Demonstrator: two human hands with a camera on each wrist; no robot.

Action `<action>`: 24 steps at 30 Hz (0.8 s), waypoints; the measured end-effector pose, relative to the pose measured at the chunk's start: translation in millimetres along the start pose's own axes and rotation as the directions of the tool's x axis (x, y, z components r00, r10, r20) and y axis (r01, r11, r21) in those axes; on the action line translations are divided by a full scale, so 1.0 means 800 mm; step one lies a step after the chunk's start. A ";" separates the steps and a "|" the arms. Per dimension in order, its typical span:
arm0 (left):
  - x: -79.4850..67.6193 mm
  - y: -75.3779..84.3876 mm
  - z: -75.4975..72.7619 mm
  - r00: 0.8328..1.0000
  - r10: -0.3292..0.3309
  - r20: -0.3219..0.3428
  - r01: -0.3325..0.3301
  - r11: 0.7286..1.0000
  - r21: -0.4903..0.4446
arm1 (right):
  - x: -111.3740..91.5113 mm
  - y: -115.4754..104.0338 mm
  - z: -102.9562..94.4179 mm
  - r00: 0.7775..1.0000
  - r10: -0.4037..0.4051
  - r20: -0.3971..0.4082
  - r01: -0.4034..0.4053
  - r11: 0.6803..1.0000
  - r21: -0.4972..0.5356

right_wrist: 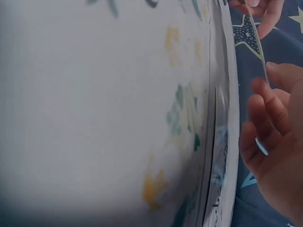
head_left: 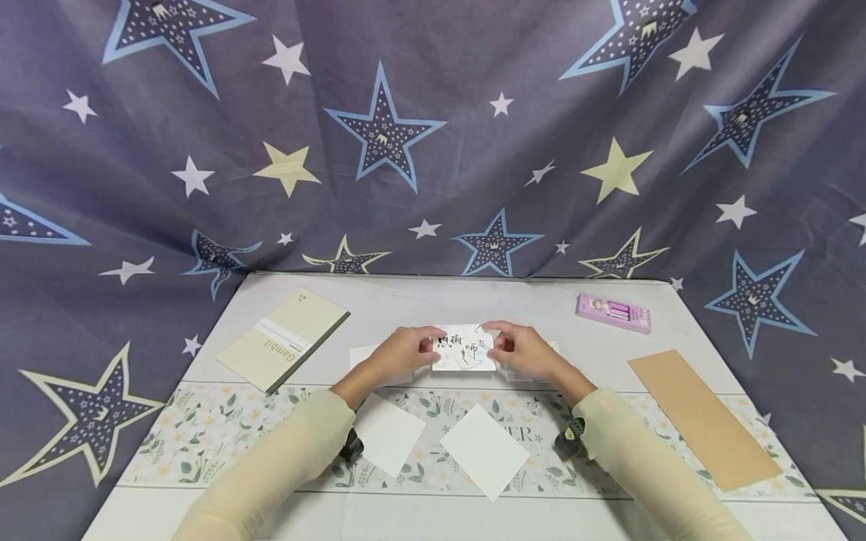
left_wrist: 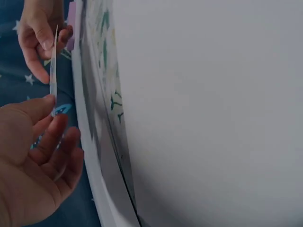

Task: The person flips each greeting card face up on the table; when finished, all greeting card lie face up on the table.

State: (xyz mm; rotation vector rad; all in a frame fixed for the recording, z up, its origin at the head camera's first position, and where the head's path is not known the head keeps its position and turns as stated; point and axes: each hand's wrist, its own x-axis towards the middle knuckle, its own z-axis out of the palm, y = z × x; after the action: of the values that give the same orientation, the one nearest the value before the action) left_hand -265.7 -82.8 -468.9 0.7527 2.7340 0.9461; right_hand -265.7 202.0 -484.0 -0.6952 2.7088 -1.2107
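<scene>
Both hands hold up a small white card (head_left: 464, 350) with black brush-style characters, above the middle of the table. The left hand (head_left: 406, 352) pinches its left end between thumb and fingertips. At the opposite end, the right hand (head_left: 526, 350) does likewise. Seen edge-on in the left wrist view, the card (left_wrist: 53, 78) is a thin strip between the two hands. Below the hands lie two blank white cards, one on the left (head_left: 392, 436) and one on the right (head_left: 485, 452). Partly covered by the hands, more white cards (head_left: 363, 354) lie behind.
A cream notebook (head_left: 279, 342) marked "Gambit" lies at the left. At the back right is a purple pen box (head_left: 613, 312), with a long brown paper strip (head_left: 704, 419) in front of it. A star-patterned curtain (head_left: 433, 203) hangs behind the table (head_left: 406, 297).
</scene>
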 end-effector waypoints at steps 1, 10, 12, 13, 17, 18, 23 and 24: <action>0.001 0.000 0.002 1.000 -0.006 0.015 0.006 1.000 0.018 | 0.000 0.001 0.000 1.000 -0.002 0.008 0.002 1.000 -0.017; 0.010 0.001 0.013 0.994 -0.043 0.102 0.027 0.988 0.152 | -0.004 0.006 0.005 0.995 0.014 0.100 0.003 0.986 -0.169; 0.011 0.003 0.014 0.993 -0.051 0.109 0.033 0.986 0.162 | -0.004 0.005 0.005 0.993 0.034 0.109 -0.014 0.984 -0.179; 0.012 0.004 0.014 0.992 -0.056 0.112 0.037 0.985 0.170 | -0.003 0.005 0.005 0.993 0.041 0.114 -0.019 0.983 -0.184; 0.014 0.008 0.013 0.989 -0.077 0.128 0.054 0.982 0.179 | 0.000 0.005 0.005 0.989 0.066 0.131 -0.038 0.978 -0.204; 0.014 0.009 0.013 0.988 -0.083 0.133 0.058 0.981 0.185 | 0.000 0.005 0.006 0.988 0.071 0.135 -0.042 0.977 -0.209; 0.016 0.013 0.014 0.984 -0.101 0.145 0.067 0.972 0.224 | 0.001 0.004 0.007 0.986 0.090 0.139 -0.056 0.972 -0.228; 0.016 0.013 0.015 0.985 -0.100 0.144 0.063 0.969 0.240 | 0.001 0.004 0.007 0.986 0.089 0.142 -0.055 0.971 -0.232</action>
State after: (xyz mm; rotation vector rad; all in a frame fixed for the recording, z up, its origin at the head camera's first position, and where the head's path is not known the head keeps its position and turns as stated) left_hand -268.6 -63.1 -471.8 0.7102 2.7425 0.5291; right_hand -266.2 199.5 -490.0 -0.6756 2.7425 -0.8030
